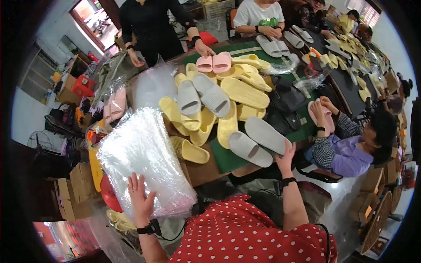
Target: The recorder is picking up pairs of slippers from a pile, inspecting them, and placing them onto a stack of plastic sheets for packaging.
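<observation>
Left hand [140, 198] flat, fingers spread, on plastic bag stack [142, 160] at desk's near-left corner. Right hand [287, 158] open, touching grey slipper [266, 134] by near edge.

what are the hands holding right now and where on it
Nothing is clearly gripped. The left hand lies flat on the near end of the plastic bag stack; the right hand touches the near edge of a grey slipper.
</observation>
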`<move>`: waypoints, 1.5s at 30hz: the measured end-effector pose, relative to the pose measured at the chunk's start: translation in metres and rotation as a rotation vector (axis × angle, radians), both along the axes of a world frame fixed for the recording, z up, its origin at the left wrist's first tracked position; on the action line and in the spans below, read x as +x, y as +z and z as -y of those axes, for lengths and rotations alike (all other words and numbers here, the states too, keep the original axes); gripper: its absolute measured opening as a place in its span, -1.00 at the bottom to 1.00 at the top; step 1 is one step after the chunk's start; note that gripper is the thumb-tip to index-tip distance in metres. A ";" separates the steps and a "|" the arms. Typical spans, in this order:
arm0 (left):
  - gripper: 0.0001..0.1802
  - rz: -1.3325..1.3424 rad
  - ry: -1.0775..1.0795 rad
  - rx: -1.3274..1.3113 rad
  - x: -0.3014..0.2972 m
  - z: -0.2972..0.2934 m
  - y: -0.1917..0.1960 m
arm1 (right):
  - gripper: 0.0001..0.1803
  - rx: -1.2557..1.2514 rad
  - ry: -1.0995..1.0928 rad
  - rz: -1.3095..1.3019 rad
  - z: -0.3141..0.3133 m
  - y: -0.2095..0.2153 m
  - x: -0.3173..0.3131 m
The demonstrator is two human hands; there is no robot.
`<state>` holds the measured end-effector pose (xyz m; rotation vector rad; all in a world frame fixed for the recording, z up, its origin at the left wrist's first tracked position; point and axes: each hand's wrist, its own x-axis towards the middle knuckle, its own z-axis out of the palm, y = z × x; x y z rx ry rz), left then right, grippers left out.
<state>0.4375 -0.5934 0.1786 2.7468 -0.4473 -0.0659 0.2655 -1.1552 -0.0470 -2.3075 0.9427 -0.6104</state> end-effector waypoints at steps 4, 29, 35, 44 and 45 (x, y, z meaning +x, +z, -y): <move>-0.20 0.014 -0.033 -0.031 0.005 0.009 -0.002 | -0.48 -0.032 0.027 0.145 0.023 0.007 0.000; -0.20 0.046 -0.027 -0.012 0.003 -0.002 -0.007 | -0.79 0.009 0.173 -0.272 -0.064 -0.044 0.106; -0.19 0.008 -0.040 -0.014 0.008 0.006 0.003 | -0.72 0.215 -0.141 -0.083 -0.034 -0.049 0.029; -0.10 -0.003 0.054 0.054 0.003 0.009 -0.003 | -0.69 0.444 0.132 0.445 -0.131 0.136 0.027; -0.04 0.027 0.075 0.011 0.003 0.002 -0.007 | -0.65 0.884 -0.005 0.649 -0.172 0.181 0.044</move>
